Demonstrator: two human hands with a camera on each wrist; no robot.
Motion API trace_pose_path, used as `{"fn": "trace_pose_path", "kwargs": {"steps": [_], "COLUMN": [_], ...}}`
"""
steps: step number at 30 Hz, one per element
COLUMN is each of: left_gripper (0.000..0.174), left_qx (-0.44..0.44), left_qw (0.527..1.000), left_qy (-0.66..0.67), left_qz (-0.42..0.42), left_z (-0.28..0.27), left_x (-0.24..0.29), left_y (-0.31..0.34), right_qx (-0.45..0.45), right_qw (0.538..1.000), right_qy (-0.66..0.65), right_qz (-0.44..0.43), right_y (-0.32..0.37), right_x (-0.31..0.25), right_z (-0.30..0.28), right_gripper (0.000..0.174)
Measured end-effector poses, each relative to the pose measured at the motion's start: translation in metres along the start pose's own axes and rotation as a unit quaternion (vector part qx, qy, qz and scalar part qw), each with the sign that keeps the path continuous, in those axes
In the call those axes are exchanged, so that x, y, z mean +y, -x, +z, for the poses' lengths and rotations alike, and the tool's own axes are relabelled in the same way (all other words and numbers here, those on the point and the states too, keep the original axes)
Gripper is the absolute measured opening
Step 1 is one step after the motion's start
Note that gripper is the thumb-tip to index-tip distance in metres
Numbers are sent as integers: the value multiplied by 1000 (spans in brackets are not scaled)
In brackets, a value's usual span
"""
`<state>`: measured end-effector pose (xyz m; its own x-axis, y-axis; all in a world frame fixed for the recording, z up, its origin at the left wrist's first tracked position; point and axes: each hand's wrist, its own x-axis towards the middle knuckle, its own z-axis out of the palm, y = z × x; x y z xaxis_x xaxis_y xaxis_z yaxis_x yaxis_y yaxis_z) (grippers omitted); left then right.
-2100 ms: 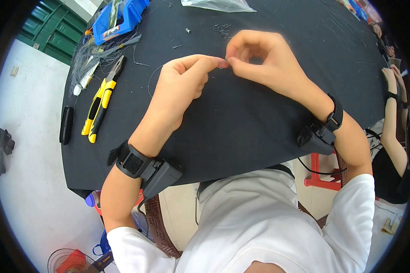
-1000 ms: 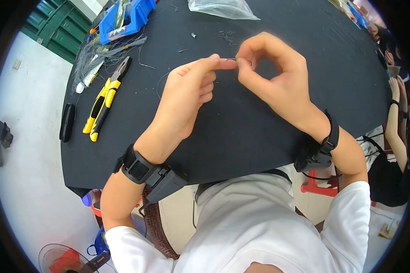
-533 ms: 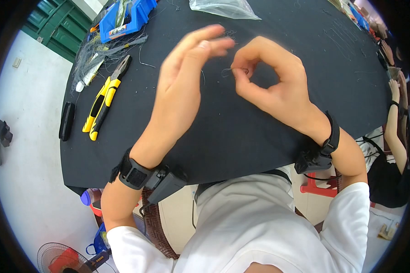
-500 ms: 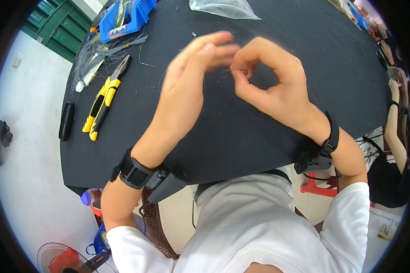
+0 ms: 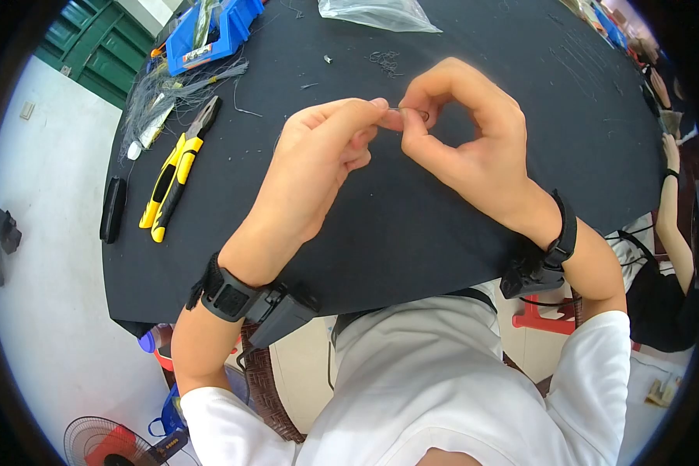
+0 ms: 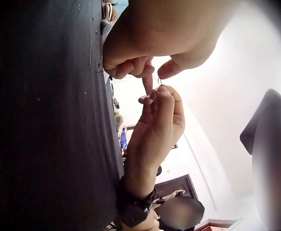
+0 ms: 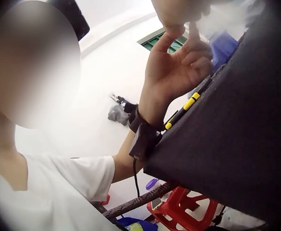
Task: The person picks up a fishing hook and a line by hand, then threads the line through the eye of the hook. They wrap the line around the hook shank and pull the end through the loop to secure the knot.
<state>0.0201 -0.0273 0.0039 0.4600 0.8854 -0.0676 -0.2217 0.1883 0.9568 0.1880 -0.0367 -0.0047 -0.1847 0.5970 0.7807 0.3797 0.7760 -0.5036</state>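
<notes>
My right hand (image 5: 474, 136) pinches a small dark fish hook (image 5: 425, 116) between thumb and forefinger, its curve showing inside the ring they make. In the left wrist view, the hook (image 6: 159, 81) stands at the tips of the right hand (image 6: 152, 127). My left hand (image 5: 311, 155) meets those fingertips with its forefinger reaching out, its thumb above and its other fingers curled in. Thin fishing line (image 6: 90, 45) trails over the table to the left hand's curled fingers (image 6: 123, 70). Most of the line at the hook is hidden by fingertips.
Yellow-and-black pliers (image 5: 171, 171) lie left on the black-covered table (image 5: 412, 241). Beyond them are a bundle of grey line (image 5: 151, 105) and a blue bin (image 5: 217, 35). A black case (image 5: 113, 210) lies near the left edge; a clear bag (image 5: 380, 14) lies at the back.
My left hand has swept past the right hand's fingertips with fingers spread, then come back down, its fingers curled and forefinger at the hook. The right hand keeps its pinch almost in place.
</notes>
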Motion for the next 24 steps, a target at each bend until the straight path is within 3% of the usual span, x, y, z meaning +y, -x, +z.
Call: {"fn": "trace_pose_path", "kwargs": {"steps": [10, 24], "left_gripper": [24, 25], "left_qx": [36, 21], "left_qw": [995, 998], "left_qy": [-71, -32], "left_qz": [65, 44], "left_z": [3, 0], "left_x": [-1, -1], "left_y": [0, 1], "right_qx": [7, 19], "right_qw": [1000, 1000], "right_qy": [12, -3], "right_qz": [4, 11], "right_y": [1, 2], "right_x": [0, 1], "right_z": [1, 2], "right_gripper": [11, 11]}}
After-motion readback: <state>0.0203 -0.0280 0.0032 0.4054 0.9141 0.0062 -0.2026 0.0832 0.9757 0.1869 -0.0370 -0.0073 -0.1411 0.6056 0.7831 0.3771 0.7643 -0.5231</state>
